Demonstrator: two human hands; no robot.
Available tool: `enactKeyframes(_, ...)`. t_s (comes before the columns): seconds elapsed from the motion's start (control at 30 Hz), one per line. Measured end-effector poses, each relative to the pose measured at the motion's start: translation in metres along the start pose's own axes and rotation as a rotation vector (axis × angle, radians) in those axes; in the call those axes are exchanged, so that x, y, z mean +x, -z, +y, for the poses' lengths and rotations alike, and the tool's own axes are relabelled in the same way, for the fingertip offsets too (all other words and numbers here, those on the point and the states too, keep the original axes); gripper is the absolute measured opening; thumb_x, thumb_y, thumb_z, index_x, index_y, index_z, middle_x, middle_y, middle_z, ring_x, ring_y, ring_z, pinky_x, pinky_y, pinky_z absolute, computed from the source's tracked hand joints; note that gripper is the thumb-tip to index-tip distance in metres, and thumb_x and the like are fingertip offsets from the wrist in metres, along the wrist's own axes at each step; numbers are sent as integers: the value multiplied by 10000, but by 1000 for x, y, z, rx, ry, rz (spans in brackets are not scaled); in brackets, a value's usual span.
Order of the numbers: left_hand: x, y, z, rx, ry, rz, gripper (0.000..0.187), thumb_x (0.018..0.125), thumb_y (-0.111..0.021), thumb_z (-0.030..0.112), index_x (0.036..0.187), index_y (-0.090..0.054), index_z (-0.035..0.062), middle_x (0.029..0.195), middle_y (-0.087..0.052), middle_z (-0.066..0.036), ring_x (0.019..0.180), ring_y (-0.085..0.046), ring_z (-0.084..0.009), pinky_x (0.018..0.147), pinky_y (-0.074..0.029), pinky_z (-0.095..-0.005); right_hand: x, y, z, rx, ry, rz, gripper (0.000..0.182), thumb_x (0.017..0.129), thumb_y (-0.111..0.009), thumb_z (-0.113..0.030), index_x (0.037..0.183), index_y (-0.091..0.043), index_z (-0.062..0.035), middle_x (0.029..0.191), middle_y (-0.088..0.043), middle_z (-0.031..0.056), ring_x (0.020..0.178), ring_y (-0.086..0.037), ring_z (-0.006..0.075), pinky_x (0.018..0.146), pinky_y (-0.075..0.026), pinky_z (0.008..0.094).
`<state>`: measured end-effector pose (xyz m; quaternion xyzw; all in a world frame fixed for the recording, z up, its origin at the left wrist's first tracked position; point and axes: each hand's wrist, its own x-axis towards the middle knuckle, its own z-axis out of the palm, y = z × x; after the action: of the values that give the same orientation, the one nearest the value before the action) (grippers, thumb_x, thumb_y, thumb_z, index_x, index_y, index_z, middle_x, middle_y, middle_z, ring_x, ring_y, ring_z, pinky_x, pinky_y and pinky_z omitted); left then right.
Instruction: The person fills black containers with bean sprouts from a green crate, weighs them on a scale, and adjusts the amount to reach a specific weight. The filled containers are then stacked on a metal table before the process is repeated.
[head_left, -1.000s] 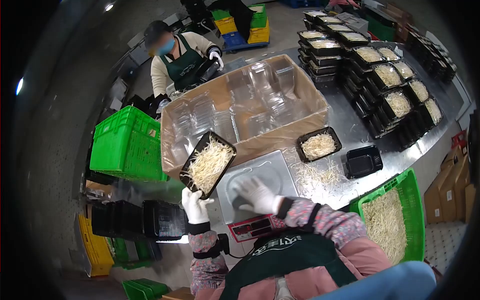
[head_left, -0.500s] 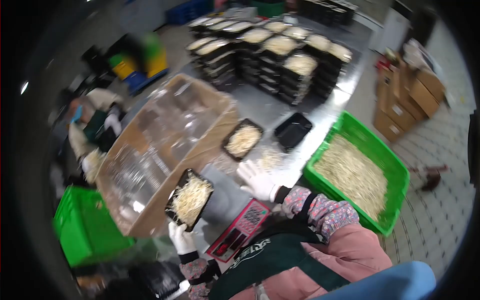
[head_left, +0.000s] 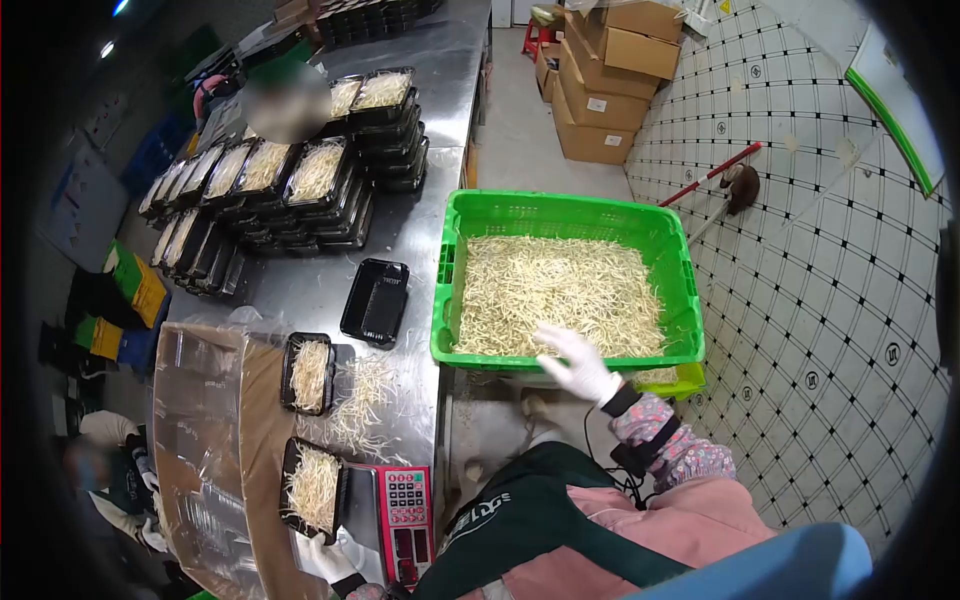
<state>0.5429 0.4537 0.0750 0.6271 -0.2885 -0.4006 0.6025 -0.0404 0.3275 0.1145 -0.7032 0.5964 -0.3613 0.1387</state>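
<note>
My left hand (head_left: 328,556), in a white glove, grips the lower edge of a black tray of bean sprouts (head_left: 313,487) beside the red and white scale (head_left: 406,520). My gloved right hand (head_left: 579,366) is over the near edge of the green crate (head_left: 690,300), fingers apart and holding nothing. Pale bean sprouts (head_left: 550,290) fill much of that crate. Another filled black tray (head_left: 308,374) rests on the metal table (head_left: 415,215) next to loose sprouts (head_left: 365,400). Farther back lies an empty black tray (head_left: 376,300).
Stacks of filled trays (head_left: 320,175) stand at the back left. A cardboard box with clear plastic lids (head_left: 205,440) is beside the scale. Cardboard boxes (head_left: 600,100) and a red-handled tool (head_left: 712,172) are beyond the crate. A co-worker (head_left: 115,480) is at the far left.
The view has turned right toward the green crate. My right hand has moved from beside the loose sprouts to the crate's near edge. My left hand still holds the filled tray.
</note>
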Motion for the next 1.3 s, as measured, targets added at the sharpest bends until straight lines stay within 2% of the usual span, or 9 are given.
enactKeyframes(0.07, -24, -23, 39, -77, 108, 15, 227, 861, -567, 151, 1053, -558, 30, 1063, -568, -86, 857, -580, -216, 624, -526, -325, 13, 20, 57, -25, -169, 149, 465, 857, -706, -259, 1263, -597, -61, 1320, -561, 190, 1255, -508, 339, 1064, -401, 396)
enactKeyframes(0.2, 6, 84, -38, 103, 299, 269, 446, 928, -601, 115, 1366, -522, 134, 1208, -623, -219, 1084, -586, -372, 1003, -435, -539, 57, 41, 184, -158, -464, -46, 770, 812, -703, -499, 1351, -494, 10, 1426, -439, 239, 1337, -410, 361, 1114, -332, 416)
enactKeyframes(0.3, -40, 33, 29, 847, -41, 258, 362, 932, -571, 60, 1290, -537, 18, 1112, -646, -190, 994, -590, -274, 852, -516, -399, 97, 27, 253, -183, -576, -250, 906, 789, -689, -580, 1385, -436, 55, 1440, -411, 274, 1360, -378, 378, 1130, -314, 398)
enactKeyframes(0.43, -81, -77, 80, 465, -155, 733, 338, 933, -624, 164, 1213, -562, -15, 1139, -620, -162, 992, -599, -256, 824, -514, -364, 142, -18, 276, -337, -775, -497, 1029, 775, -556, -737, 1476, -329, -18, 1523, -293, 256, 1432, -245, 400, 1143, -246, 531)
enactKeyframes(0.57, -68, -232, 113, 300, -165, 545, 339, 945, -544, 211, 1219, -538, 13, 1137, -591, -107, 930, -620, -232, 702, -535, -317, 146, -77, 214, -482, -568, -596, 958, 780, -524, -737, 1478, -355, -103, 1511, -306, 265, 1397, -289, 435, 1053, -274, 653)
enactKeyframes(0.8, -18, -424, 79, 473, 31, -486, 545, 856, -699, 75, 1343, -460, 20, 1250, -563, -136, 1105, -577, -214, 937, -492, -334, 69, -72, 182, -186, 345, -879, 797, 755, -705, -463, 1460, -388, -268, 1502, -339, 156, 1354, -347, 395, 943, -415, 599)
enactKeyframes(0.93, 10, -522, 31, 890, -254, -1109, 850, 744, -812, 210, 1438, -359, 19, 1442, -387, -224, 1342, -396, -322, 1097, -364, -409, 85, -16, 231, -125, 63, -700, 893, 762, -676, -582, 1496, -320, -221, 1560, -237, 189, 1410, -242, 440, 1085, -216, 663)
enactKeyframes(1.13, 42, -594, -67, 1539, -182, -1478, 1516, 431, -942, 422, 1540, 59, 166, 1593, -4, -228, 1389, -167, -561, 1125, -289, -554, 90, -8, 249, -274, -198, -748, 1238, 552, -800, -673, 1512, -244, -123, 1551, -186, 252, 1391, -195, 531, 1032, -257, 704)
enactKeyframes(1.3, 22, -622, -101, 1730, -253, -1559, 1381, 557, -902, 301, 1539, 62, 175, 1559, -70, -294, 1333, -297, -565, 1091, -332, -567, 76, -61, 206, -314, -43, -807, 889, 688, -781, -427, 1424, -391, -116, 1438, -370, 205, 1301, -370, 471, 989, -382, 605)
